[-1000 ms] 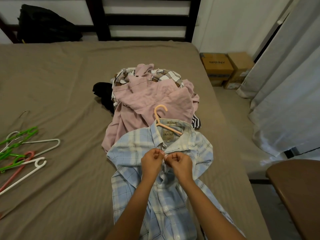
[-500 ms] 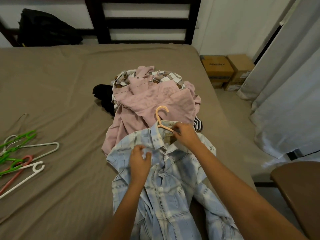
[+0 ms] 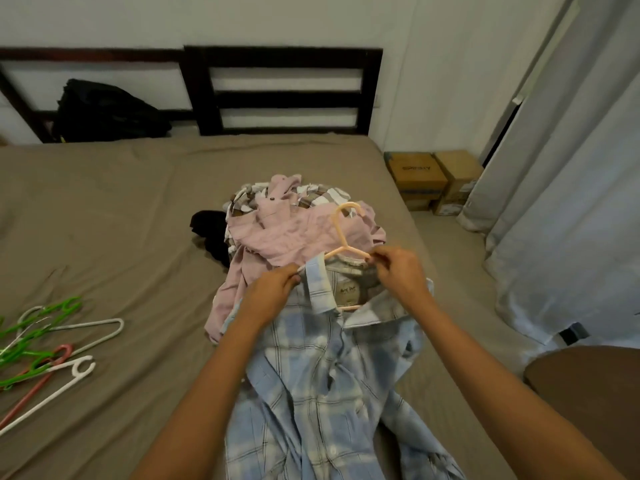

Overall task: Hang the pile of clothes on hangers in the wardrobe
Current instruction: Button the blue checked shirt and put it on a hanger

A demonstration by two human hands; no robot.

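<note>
1. The blue plaid shirt (image 3: 322, 386) lay front-up on the bed (image 3: 114, 237), its collar end lifted and its tail trailing toward the person.
2. A peach hanger (image 3: 341, 233) sat inside the collar, its hook standing up over the pile.
3. The left hand (image 3: 273, 292) was closed, pinching the shirt's left collar edge.
4. The right hand (image 3: 398, 271) was closed on the hanger's right arm together with the collar there.
5. Just behind lay the pile of clothes (image 3: 294, 230) not yet hung: a pink garment on top, a checked one under it, something black at its left edge.
6. Spare hangers (image 3: 48, 344) lay well apart at the bed's left side.
7. No wardrobe showed in this view.
8. Risk, as I judged it: the shirt front looked partly open, so a quick lift could let one shoulder slide off the hanger arm.
9. The trailing sleeves could also drag the pink garment off the pile, since the collar was touching it.
</note>
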